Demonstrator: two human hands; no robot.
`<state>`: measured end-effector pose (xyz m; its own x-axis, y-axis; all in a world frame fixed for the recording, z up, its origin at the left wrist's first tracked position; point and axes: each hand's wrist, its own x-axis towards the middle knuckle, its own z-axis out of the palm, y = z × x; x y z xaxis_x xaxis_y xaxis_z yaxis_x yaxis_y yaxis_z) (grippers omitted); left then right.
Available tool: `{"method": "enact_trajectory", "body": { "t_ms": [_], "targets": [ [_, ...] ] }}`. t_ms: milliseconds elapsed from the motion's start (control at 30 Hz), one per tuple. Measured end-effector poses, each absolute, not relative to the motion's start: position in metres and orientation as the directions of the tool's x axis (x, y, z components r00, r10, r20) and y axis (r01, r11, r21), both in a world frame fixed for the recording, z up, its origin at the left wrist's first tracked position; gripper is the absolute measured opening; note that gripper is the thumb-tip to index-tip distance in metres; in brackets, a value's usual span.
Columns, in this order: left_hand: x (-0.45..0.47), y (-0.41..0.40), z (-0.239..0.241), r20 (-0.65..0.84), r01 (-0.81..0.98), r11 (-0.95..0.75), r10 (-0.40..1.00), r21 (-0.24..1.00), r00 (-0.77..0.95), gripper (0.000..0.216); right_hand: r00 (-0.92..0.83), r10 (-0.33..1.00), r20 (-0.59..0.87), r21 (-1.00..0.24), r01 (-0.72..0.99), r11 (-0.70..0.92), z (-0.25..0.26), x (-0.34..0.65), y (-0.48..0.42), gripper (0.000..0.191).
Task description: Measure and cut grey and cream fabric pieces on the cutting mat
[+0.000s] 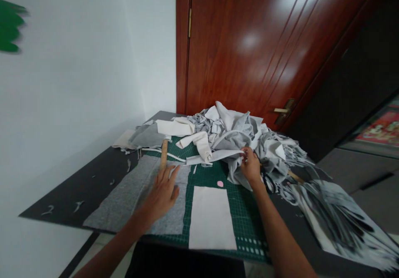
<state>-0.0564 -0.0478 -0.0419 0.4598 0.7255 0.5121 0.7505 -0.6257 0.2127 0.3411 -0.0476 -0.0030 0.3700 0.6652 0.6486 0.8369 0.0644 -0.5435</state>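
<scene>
Pinched shut on one end of a pale strip (215,156) with the right hand (251,166), thumb and fingers together, at the near edge of the scrap pile (237,134). Stretched out leftward from that grip, low over the green mat (246,220). Pressed flat on the grey cloth (124,199) with the left hand (163,191), palm down, fingers apart and straight, closed on nothing. Just beyond those fingertips, a wooden ruler (163,155), lengthwise away from the body, near end touching or almost touching the middle finger; cannot tell which. Grey cloth spread over the left part of the mat and onto the dark table (77,186). Beside it to the right, a white rectangle (212,217) flat on the mat, near edge at the front of the table. Between rectangle and right hand, a small pink dot (220,183) on the green grid. Farther right, a blurred heap (339,220) of grey and white strips trailing off the table corner. Pale snippets (77,205) scattered on the table's left side. Behind everything, a white wall (77,82) on the left and a red-brown door (249,41) with a brass handle (283,111).
</scene>
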Motion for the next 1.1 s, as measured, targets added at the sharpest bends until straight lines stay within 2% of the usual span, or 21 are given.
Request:
{"method": "enact_trajectory", "body": {
  "t_ms": [67, 167, 267, 367, 500, 567, 667, 733, 967, 1100],
  "targets": [
    [-0.052, -0.037, -0.032, 0.472, 0.693, -0.689, 0.694, 0.215, 0.544, 0.067, 0.525, 0.574, 0.628, -0.632, 0.774, -0.017, 0.008, 0.357, -0.055, 0.032],
    [-0.039, -0.012, -0.022, 0.39, 0.613, -0.744, 0.664, 0.266, 0.637, 0.065, 0.754, 0.343, 0.56, -0.775, 0.623, -0.105, 0.019, 0.389, -0.07, 0.043],
    [-0.022, 0.017, -0.022, 0.32, 0.552, -0.773, 0.633, 0.313, 0.705, 0.064, 0.876, 0.165, 0.453, -0.88, 0.469, -0.078, 0.013, 0.416, -0.08, 0.05],
    [-0.003, 0.04, -0.028, 0.316, 0.526, -0.796, 0.603, 0.299, 0.733, 0.06, 0.911, 0.162, 0.38, -0.924, 0.382, 0.021, -0.003, 0.428, -0.078, 0.056],
    [0.014, 0.055, -0.038, 0.346, 0.506, -0.804, 0.593, 0.313, 0.727, 0.054, 0.88, 0.212, 0.424, -0.905, 0.408, 0.118, -0.014, 0.425, -0.071, 0.064],
    [0.016, 0.057, -0.043, 0.362, 0.479, -0.811, 0.581, 0.337, 0.729, 0.053, 0.812, 0.233, 0.535, -0.844, 0.526, 0.104, -0.015, 0.417, -0.069, 0.056],
    [0.014, 0.058, -0.048, 0.382, 0.43, -0.82, 0.561, 0.378, 0.734, 0.053, 0.537, 0.326, 0.778, -0.587, 0.807, 0.07, -0.015, 0.397, -0.067, 0.027],
    [0.013, 0.059, -0.05, 0.393, 0.397, -0.824, 0.548, 0.404, 0.738, 0.054, 0.355, 0.406, 0.842, -0.431, 0.896, 0.11, -0.016, 0.38, -0.063, 0.02],
    [0.017, 0.058, -0.045, 0.407, 0.219, -0.874, 0.407, 0.434, 0.818, 0.058, -0.031, 0.586, 0.81, -0.264, 0.873, 0.411, -0.01, 0.308, -0.051, 0.029],
    [0.016, 0.056, -0.042, 0.389, 0.139, -0.863, 0.356, 0.485, 0.85, 0.057, -0.167, 0.657, 0.735, -0.241, 0.842, 0.483, -0.015, 0.265, -0.047, 0.034]
  ]
}}
